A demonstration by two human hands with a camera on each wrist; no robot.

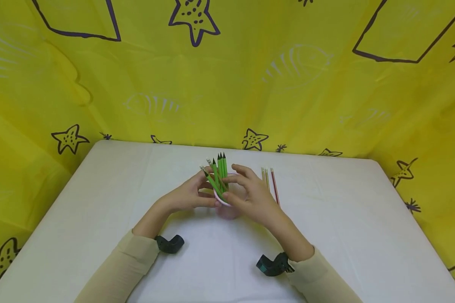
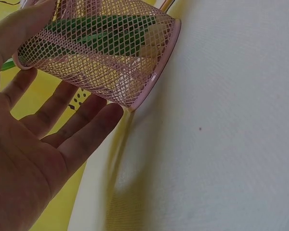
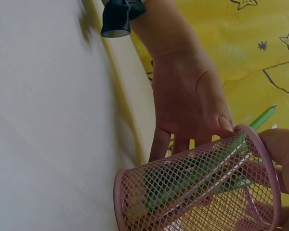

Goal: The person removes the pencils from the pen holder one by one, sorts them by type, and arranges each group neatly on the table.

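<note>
A pink mesh pencil cup (image 1: 228, 212) stands on the table, filled with several green pencils (image 1: 225, 166), black tips up. A couple of eraser ends also stick up at its left side. My left hand (image 1: 186, 196) holds the cup from the left, thumb at the near side near the rim and fingers behind the mesh (image 2: 106, 45). Over the cup's mouth, my right hand (image 1: 255, 198) has its fingers spread and loosely bent, thumb near the front rim and index fingertip beside the pencils. In the right wrist view, the right thumb (image 3: 282, 144) lies by the rim (image 3: 267, 163).
To the right of the cup, gold pencils (image 1: 266, 176) and a red pencil (image 1: 274, 187) lie on the white-covered table (image 1: 349, 235), partly hidden by the right hand. A yellow patterned curtain (image 1: 227, 84) hangs behind. Each wrist wears a black camera mount (image 1: 170, 244).
</note>
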